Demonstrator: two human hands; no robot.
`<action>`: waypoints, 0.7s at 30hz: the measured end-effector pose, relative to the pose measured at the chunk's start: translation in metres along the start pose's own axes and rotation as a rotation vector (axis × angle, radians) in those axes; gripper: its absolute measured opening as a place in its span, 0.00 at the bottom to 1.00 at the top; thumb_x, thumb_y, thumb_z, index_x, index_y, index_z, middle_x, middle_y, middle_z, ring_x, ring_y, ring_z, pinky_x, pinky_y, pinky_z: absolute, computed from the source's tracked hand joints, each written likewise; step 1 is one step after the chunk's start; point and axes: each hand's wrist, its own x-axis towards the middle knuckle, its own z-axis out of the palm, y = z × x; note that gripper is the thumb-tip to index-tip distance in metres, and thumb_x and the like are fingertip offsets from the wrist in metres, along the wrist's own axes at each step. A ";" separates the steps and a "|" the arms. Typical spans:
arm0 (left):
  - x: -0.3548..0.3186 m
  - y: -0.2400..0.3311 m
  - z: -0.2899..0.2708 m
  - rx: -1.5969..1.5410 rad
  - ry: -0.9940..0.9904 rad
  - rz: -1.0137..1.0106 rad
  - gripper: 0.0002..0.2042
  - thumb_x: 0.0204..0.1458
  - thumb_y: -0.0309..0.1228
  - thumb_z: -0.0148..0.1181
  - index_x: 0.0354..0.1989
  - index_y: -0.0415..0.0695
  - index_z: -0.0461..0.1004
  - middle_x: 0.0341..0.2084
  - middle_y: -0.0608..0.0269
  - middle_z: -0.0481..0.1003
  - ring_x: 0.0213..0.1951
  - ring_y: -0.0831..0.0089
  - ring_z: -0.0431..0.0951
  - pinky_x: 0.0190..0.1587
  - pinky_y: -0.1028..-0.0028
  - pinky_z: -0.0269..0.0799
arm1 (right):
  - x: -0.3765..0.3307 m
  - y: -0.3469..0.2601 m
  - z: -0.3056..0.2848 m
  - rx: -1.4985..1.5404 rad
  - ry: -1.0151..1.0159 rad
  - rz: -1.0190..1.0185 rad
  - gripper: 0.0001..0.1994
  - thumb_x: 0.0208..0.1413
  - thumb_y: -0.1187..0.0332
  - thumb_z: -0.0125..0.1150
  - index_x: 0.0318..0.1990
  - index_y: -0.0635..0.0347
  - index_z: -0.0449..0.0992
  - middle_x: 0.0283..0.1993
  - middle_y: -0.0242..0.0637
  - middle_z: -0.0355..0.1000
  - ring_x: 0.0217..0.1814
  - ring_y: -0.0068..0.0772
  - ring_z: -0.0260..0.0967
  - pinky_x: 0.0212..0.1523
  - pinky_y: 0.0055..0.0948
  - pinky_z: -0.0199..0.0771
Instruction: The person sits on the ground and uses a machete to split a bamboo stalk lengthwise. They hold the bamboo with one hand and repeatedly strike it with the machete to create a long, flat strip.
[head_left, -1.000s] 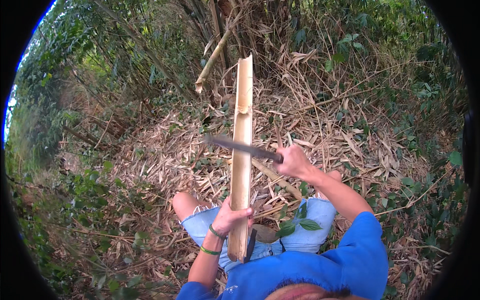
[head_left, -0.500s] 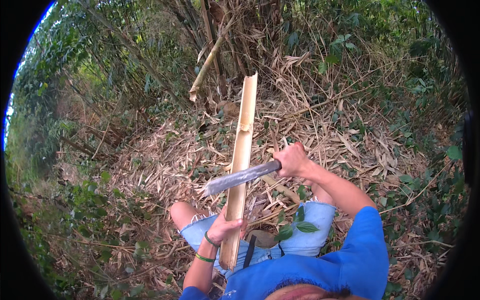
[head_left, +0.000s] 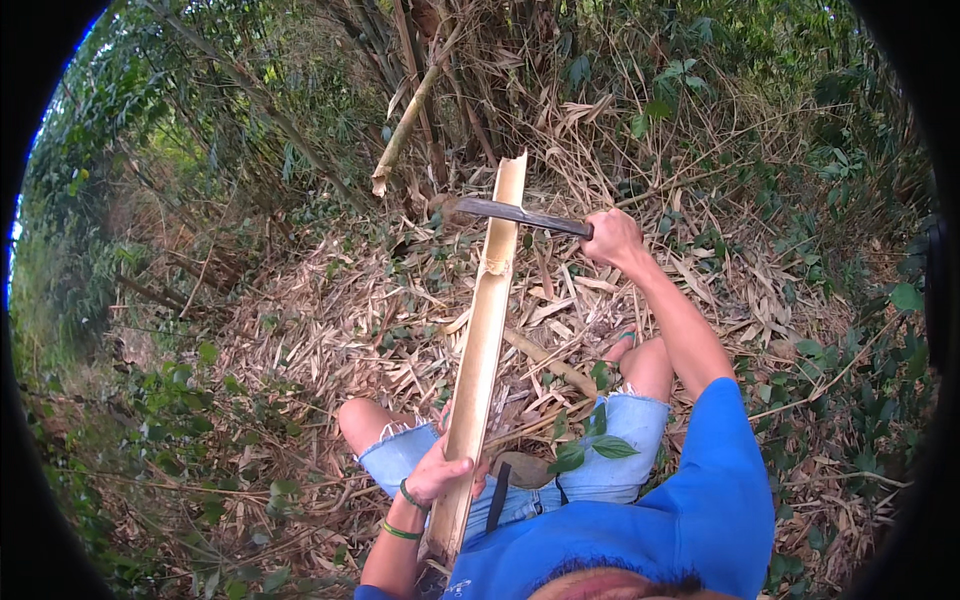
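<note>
"What reached your feed?"
"I saw the left hand (head_left: 430, 475) wrapped round the split bamboo culm (head_left: 482, 350) low down, the right hand (head_left: 612, 240) extended, gripping a machete (head_left: 545, 220) across its far end."
"Around?"
"Leaf-littered ground (head_left: 310, 325) lay below, thicket (head_left: 570, 60) beyond."

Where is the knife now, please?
In the head view, the knife is above centre, extending across the bamboo near its far end, held in the right hand.

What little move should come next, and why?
Maybe bring the long dark metal blade onto the rough pale node crossing the tan half-round bamboo trough: the right hand holds it just beyond there, and the left hand grips the trough's near part.
</note>
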 end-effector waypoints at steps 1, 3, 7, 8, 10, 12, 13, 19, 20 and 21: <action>0.002 -0.007 -0.016 -0.031 0.004 -0.008 0.33 0.50 0.45 0.73 0.56 0.37 0.65 0.25 0.58 0.72 0.25 0.66 0.77 0.27 0.69 0.75 | 0.001 -0.019 0.007 0.034 -0.165 0.066 0.08 0.45 0.64 0.57 0.20 0.55 0.75 0.12 0.32 0.63 0.13 0.29 0.61 0.15 0.44 0.65; 0.005 -0.016 -0.034 -0.063 0.040 -0.001 0.32 0.51 0.44 0.73 0.56 0.40 0.63 0.27 0.57 0.73 0.26 0.65 0.78 0.28 0.68 0.76 | -0.026 -0.054 0.028 0.040 -0.233 -0.098 0.07 0.42 0.65 0.57 0.19 0.55 0.73 0.12 0.30 0.62 0.12 0.28 0.59 0.14 0.43 0.63; -0.026 -0.019 -0.007 -0.073 0.037 -0.044 0.33 0.51 0.45 0.73 0.57 0.42 0.62 0.28 0.55 0.73 0.26 0.65 0.77 0.28 0.67 0.76 | -0.023 -0.045 0.016 0.056 -0.224 -0.182 0.08 0.42 0.66 0.59 0.26 0.61 0.80 0.24 0.43 0.77 0.25 0.46 0.78 0.31 0.43 0.79; -0.029 -0.017 -0.004 -0.068 0.019 -0.064 0.34 0.51 0.46 0.73 0.58 0.43 0.61 0.28 0.55 0.73 0.27 0.64 0.77 0.28 0.67 0.76 | 0.005 -0.015 0.006 0.026 -0.211 0.120 0.10 0.43 0.66 0.60 0.29 0.63 0.81 0.27 0.47 0.79 0.30 0.48 0.80 0.34 0.43 0.80; -0.039 -0.027 -0.007 -0.134 -0.011 -0.094 0.35 0.51 0.46 0.73 0.60 0.43 0.60 0.29 0.54 0.73 0.27 0.64 0.78 0.29 0.67 0.76 | 0.035 0.049 -0.002 0.003 -0.084 0.464 0.13 0.44 0.67 0.60 0.33 0.66 0.83 0.32 0.54 0.80 0.35 0.52 0.80 0.40 0.44 0.81; -0.041 -0.026 0.000 -0.109 0.041 -0.052 0.36 0.53 0.48 0.70 0.63 0.43 0.58 0.30 0.52 0.74 0.28 0.62 0.78 0.30 0.67 0.77 | 0.023 0.083 0.010 0.055 0.043 0.541 0.13 0.45 0.67 0.59 0.32 0.69 0.82 0.35 0.58 0.80 0.38 0.57 0.79 0.43 0.45 0.80; -0.046 -0.022 0.001 -0.094 0.111 -0.023 0.37 0.53 0.50 0.69 0.63 0.44 0.58 0.31 0.52 0.74 0.27 0.61 0.78 0.30 0.67 0.77 | 0.019 0.063 0.012 0.124 0.027 0.548 0.13 0.45 0.65 0.60 0.31 0.68 0.82 0.34 0.59 0.79 0.39 0.59 0.79 0.45 0.47 0.78; 0.004 -0.004 -0.043 -0.105 0.242 0.071 0.36 0.53 0.23 0.59 0.72 0.46 0.52 0.36 0.52 0.75 0.30 0.63 0.79 0.33 0.66 0.77 | -0.033 -0.039 0.022 0.305 0.052 0.156 0.10 0.45 0.63 0.62 0.23 0.62 0.79 0.19 0.50 0.73 0.22 0.50 0.73 0.29 0.45 0.71; 0.014 -0.002 -0.046 -0.126 0.276 0.109 0.37 0.52 0.22 0.59 0.72 0.47 0.52 0.36 0.52 0.75 0.30 0.63 0.79 0.33 0.67 0.77 | -0.047 -0.069 0.015 0.359 -0.040 0.107 0.10 0.44 0.64 0.63 0.22 0.61 0.79 0.18 0.49 0.72 0.20 0.49 0.72 0.27 0.44 0.71; 0.027 0.002 -0.044 -0.144 0.289 0.140 0.38 0.51 0.21 0.59 0.72 0.47 0.51 0.37 0.52 0.75 0.30 0.63 0.79 0.33 0.68 0.77 | -0.061 -0.075 0.028 0.325 -0.063 0.023 0.09 0.44 0.64 0.63 0.21 0.59 0.78 0.15 0.44 0.71 0.16 0.44 0.70 0.24 0.42 0.70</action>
